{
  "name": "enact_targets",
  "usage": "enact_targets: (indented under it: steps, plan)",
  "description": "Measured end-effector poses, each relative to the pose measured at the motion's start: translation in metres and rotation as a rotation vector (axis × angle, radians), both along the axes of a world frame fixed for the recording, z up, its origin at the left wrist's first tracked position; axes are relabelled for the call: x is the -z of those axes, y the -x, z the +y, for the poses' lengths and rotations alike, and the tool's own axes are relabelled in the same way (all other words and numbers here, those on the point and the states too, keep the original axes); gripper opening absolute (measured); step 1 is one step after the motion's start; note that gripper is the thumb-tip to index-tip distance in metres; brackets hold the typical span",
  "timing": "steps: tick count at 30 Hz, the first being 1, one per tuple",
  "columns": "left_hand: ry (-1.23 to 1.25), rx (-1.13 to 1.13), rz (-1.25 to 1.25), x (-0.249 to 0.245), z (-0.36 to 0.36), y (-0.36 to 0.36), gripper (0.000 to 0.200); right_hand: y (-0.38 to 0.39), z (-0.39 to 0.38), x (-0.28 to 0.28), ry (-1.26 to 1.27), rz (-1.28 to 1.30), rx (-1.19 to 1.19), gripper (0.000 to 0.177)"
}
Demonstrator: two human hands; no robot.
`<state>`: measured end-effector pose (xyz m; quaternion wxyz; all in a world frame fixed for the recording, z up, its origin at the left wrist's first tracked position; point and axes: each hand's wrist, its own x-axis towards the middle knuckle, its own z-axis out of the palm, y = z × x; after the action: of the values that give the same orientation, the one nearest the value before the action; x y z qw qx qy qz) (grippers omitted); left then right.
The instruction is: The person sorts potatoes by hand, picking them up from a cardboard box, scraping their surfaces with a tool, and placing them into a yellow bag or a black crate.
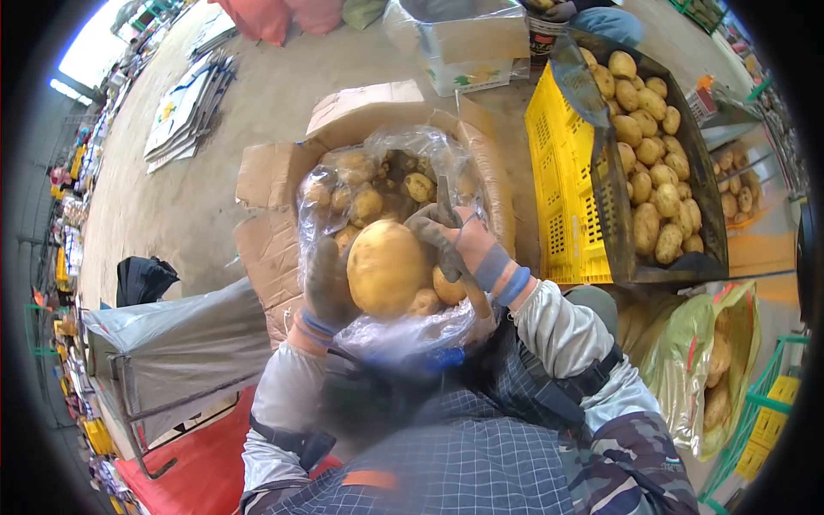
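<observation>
A large yellow potato (386, 269) is held up over an open cardboard box (268, 249) lined with clear plastic. My left hand (328, 283), in a dark-palmed glove, presses against the potato's left side. On its upper right is my right hand (451, 240), gloved too, its fingers bent and close together; a dark, narrow object (445, 206) sticks up beside them, too unclear to name. Below and around the hands, several smaller potatoes (366, 204) lie inside the plastic liner (412, 140).
Right of the box stands a yellow crate (558, 180) beside a dark-rimmed bin (611, 232) of potatoes. A white box (463, 77) is behind. Flattened cardboard (184, 112) lies at the upper left, and a grey-covered frame (197, 343) at the lower left. Another person's knee (609, 26) shows at the top.
</observation>
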<state>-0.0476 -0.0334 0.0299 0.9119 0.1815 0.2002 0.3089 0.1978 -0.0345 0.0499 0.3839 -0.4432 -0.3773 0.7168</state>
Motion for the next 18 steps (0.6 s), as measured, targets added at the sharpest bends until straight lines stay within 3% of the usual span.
enact_targets:
  steps: [2, 4, 6, 7, 9, 10, 12, 14, 15, 16, 17, 18]
  plan:
    - [-0.066, -0.069, 0.117, 0.006, -0.005, -0.006, 0.076, -0.004, -0.005, -0.001, -0.013, -0.152, 0.061, 0.031]
    - [-0.143, -0.174, 0.253, 0.014, -0.011, -0.011, 0.081, -0.011, -0.019, -0.016, -0.229, -0.334, 0.146, 0.028]
    - [-0.171, -0.056, 0.057, 0.006, -0.016, -0.011, 0.072, -0.028, -0.042, -0.03, -0.575, -0.743, 0.242, 0.027]
    - [-0.182, 0.008, -0.036, 0.003, -0.016, -0.013, 0.067, -0.045, -0.057, -0.04, -0.658, -0.785, 0.323, 0.028]
    - [-0.349, -0.078, 0.091, 0.031, -0.01, -0.011, 0.065, -0.093, -0.105, -0.081, -0.538, -0.379, 0.529, 0.031]
    - [-0.249, -0.093, 0.121, 0.002, -0.016, -0.029, 0.065, -0.119, -0.138, -0.109, -0.571, -0.389, 0.633, 0.033]
    - [-0.314, -0.167, 0.205, 0.008, -0.003, -0.038, 0.066, -0.17, -0.223, -0.16, -0.744, -0.849, 0.814, 0.026]
    - [-0.955, -0.306, 0.552, 0.002, 0.001, -0.063, 0.069, -0.224, -0.292, -0.185, -0.684, -1.065, 0.966, 0.028]
    - [-0.996, -0.251, 0.533, -0.004, -0.002, -0.077, 0.07, -0.258, -0.324, -0.2, -0.561, -1.178, 0.975, 0.033]
    - [-1.036, -0.197, 0.513, -0.016, -0.008, -0.096, 0.071, -0.292, -0.354, -0.206, -0.455, -1.473, 0.992, 0.038]
    - [-0.793, 0.003, 0.316, -0.064, -0.023, -0.131, 0.071, -0.321, -0.377, -0.205, -0.33, -1.759, 0.997, 0.043]
    - [-0.666, 0.192, 0.145, -0.087, -0.03, -0.165, 0.071, -0.344, -0.396, -0.201, -0.115, -1.878, 0.965, 0.049]
